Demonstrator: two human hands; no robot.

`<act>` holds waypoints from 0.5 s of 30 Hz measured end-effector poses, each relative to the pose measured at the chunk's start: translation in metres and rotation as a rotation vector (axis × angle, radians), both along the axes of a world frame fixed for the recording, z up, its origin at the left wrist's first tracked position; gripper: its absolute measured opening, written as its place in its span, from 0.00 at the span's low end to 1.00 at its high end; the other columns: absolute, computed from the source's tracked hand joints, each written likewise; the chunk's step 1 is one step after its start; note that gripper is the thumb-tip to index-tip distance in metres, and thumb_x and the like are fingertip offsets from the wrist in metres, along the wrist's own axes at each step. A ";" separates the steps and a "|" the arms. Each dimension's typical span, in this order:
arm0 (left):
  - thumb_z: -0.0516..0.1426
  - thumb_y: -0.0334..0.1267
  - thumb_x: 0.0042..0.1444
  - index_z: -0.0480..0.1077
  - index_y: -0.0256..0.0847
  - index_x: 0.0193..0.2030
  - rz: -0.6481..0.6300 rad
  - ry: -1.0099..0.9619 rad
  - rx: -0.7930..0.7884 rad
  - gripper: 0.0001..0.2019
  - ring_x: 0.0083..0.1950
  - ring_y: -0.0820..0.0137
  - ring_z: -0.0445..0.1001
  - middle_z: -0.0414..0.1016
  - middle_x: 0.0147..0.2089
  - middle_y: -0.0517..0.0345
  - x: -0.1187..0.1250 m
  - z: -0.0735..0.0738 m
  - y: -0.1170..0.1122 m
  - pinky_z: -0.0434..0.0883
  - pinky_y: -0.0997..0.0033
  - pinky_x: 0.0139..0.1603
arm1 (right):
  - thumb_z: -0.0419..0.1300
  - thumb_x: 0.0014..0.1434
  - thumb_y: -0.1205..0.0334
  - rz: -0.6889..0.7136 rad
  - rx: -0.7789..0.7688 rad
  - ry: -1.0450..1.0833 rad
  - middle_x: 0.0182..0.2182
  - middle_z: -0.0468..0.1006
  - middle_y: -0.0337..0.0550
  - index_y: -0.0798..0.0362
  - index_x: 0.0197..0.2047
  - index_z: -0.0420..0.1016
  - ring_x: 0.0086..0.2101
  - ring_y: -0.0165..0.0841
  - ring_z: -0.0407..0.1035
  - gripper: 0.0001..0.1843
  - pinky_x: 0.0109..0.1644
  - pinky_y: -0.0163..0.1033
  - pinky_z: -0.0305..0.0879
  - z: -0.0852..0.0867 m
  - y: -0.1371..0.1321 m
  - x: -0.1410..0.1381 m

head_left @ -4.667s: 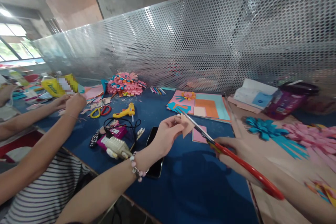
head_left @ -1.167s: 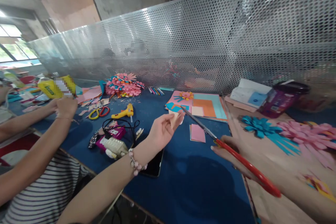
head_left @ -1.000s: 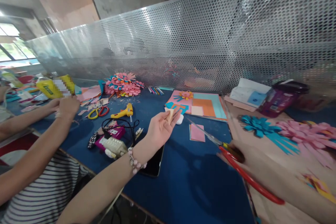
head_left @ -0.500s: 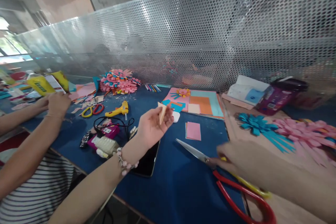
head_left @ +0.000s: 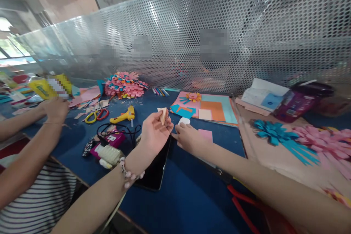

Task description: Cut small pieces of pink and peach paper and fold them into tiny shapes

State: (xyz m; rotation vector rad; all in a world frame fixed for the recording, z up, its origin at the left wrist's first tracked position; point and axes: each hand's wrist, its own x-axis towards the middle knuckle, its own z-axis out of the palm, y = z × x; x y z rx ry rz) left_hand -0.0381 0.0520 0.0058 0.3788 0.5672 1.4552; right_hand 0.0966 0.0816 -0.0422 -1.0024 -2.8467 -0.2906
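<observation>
My left hand (head_left: 156, 129) is closed in a pinch on a small folded piece of cream paper (head_left: 162, 116), held up above the table. My right hand (head_left: 189, 138) reaches across from the right, palm down and fingers loosely apart, with nothing visible in it. Its fingertips are close to my left hand and in front of a small white object (head_left: 184, 121). Large scissors with red handles (head_left: 242, 204) lie on the table, partly covered by my right forearm. Small pink paper squares (head_left: 206, 134) lie partly hidden behind the right hand.
A dark tablet (head_left: 156, 172) lies under my left wrist. Left of it are a yellow glue gun (head_left: 123, 114), smaller scissors (head_left: 96, 116) and a purple object (head_left: 113, 138) with a cord. Paper flowers (head_left: 271, 131) are at right. A co-worker's hands (head_left: 56, 109) are at far left.
My right hand has left the scissors and moved left, close to my left hand. The scissors stay on the table. My left hand still pinches the folded paper, slightly further left.
</observation>
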 end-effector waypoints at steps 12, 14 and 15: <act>0.56 0.30 0.48 0.68 0.33 0.32 -0.034 0.014 -0.015 0.04 0.25 0.78 0.65 0.70 0.29 0.57 0.001 -0.004 0.002 0.64 0.77 0.25 | 0.51 0.60 0.64 0.167 0.064 0.009 0.36 0.72 0.50 0.57 0.34 0.73 0.40 0.40 0.60 0.10 0.38 0.41 0.55 -0.010 0.030 -0.008; 0.56 0.30 0.48 0.68 0.33 0.33 -0.025 0.018 -0.013 0.04 0.25 0.78 0.65 0.70 0.29 0.57 0.001 -0.004 0.002 0.64 0.77 0.25 | 0.51 0.59 0.66 0.192 0.068 0.015 0.38 0.72 0.52 0.59 0.35 0.73 0.41 0.40 0.60 0.10 0.38 0.42 0.56 -0.014 0.032 -0.010; 0.56 0.30 0.48 0.68 0.34 0.33 -0.023 0.017 -0.009 0.04 0.25 0.78 0.65 0.70 0.30 0.57 0.001 -0.003 0.002 0.64 0.77 0.25 | 0.51 0.59 0.66 0.201 0.066 0.016 0.38 0.72 0.52 0.59 0.35 0.73 0.41 0.40 0.60 0.10 0.39 0.42 0.56 -0.015 0.034 -0.011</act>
